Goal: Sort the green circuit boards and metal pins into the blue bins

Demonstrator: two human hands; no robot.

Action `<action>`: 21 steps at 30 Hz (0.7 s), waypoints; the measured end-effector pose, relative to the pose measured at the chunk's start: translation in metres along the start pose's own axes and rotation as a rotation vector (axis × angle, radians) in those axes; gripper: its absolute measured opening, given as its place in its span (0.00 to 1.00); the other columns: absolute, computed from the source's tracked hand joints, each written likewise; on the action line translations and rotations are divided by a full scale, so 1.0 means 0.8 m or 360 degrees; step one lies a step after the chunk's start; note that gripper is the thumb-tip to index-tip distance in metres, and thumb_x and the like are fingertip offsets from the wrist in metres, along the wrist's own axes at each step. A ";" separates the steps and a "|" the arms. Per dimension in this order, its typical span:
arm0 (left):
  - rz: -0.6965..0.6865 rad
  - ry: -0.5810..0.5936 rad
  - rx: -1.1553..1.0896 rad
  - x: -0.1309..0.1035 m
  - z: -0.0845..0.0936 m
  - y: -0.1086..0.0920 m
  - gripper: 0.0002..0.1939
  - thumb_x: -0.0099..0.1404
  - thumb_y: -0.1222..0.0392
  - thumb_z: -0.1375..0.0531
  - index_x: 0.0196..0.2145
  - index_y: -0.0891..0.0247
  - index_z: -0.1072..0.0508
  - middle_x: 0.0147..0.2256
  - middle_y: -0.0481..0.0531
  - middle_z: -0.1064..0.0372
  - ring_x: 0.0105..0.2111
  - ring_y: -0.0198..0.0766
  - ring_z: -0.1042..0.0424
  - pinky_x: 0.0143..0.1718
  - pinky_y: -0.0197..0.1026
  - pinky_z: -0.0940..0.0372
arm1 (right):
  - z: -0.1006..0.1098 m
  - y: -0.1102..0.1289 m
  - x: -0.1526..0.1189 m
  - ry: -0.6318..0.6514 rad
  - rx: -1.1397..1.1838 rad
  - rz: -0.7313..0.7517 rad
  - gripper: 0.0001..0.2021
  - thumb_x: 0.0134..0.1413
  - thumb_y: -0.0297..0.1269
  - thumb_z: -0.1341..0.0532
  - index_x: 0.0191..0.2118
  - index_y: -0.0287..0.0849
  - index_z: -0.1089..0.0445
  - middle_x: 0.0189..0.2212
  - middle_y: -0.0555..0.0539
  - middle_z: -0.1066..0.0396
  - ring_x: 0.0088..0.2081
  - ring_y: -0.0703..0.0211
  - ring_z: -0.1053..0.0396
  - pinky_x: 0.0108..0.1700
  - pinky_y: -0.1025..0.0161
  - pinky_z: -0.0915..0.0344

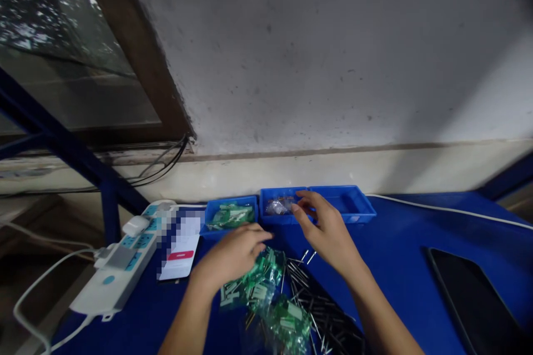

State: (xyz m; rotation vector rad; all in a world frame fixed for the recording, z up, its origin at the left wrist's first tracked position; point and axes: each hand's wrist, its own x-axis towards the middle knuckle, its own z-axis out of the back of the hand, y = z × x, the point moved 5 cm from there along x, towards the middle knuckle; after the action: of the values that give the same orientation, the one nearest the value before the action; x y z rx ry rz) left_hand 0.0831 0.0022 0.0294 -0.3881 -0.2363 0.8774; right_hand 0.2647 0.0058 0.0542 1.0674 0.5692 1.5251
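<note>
My right hand (pixel 323 227) reaches over the edge of a blue bin (pixel 270 216) that has clear plastic packets (pixel 280 205) in it. Its thumb and fingers are curved and apart, with nothing visible between them. Over a heap of green plastic pieces (pixel 270 266), partly in clear bags, hovers my left hand (pixel 233 252). Its fingers stretch to the right, loosely bent, and I see nothing held. Many thin metal pins (pixel 320 310) lie beside the green heap, between my forearms. Just beyond the left hand, a second blue bin (pixel 208 228) holds green packets.
Another blue bin (pixel 366 206) stands at the right of the row. A white power strip (pixel 100 285) with cables and a lit phone (pixel 183 255) are on the left. A dark phone (pixel 470 299) lies at the right. Behind the blue table (pixel 400 255) is a wall (pixel 312 66).
</note>
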 end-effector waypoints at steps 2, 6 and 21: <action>-0.0041 0.0171 -0.0014 0.009 -0.031 -0.018 0.23 0.60 0.73 0.50 0.49 0.55 0.29 0.44 0.55 0.29 0.43 0.42 0.29 0.43 0.43 0.34 | -0.001 0.001 0.000 -0.0007 -0.0006 0.0036 0.17 0.56 0.44 0.45 0.48 0.43 0.34 0.42 0.41 0.31 0.41 0.54 0.31 0.40 0.56 0.33; 0.0140 0.0241 0.0126 0.020 -0.059 -0.014 0.22 0.54 0.75 0.48 0.44 0.59 0.28 0.45 0.59 0.30 0.42 0.48 0.28 0.39 0.47 0.34 | -0.002 0.002 0.000 0.0010 0.0013 0.0088 0.15 0.56 0.44 0.45 0.47 0.43 0.33 0.41 0.41 0.31 0.40 0.53 0.32 0.39 0.55 0.34; 0.0153 -0.0531 -0.0324 0.001 0.053 -0.013 0.04 0.61 0.67 0.44 0.32 0.60 0.32 0.33 0.47 0.33 0.30 0.34 0.33 0.30 0.37 0.40 | -0.016 -0.014 0.002 -0.0059 -0.0047 -0.0143 0.19 0.57 0.51 0.48 0.39 0.41 0.30 0.36 0.41 0.30 0.38 0.52 0.32 0.40 0.55 0.37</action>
State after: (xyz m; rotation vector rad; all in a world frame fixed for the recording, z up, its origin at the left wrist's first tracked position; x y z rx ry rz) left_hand 0.0753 0.0069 0.0723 -0.4437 -0.6223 1.0151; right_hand 0.2598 0.0129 0.0393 1.0320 0.5599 1.4286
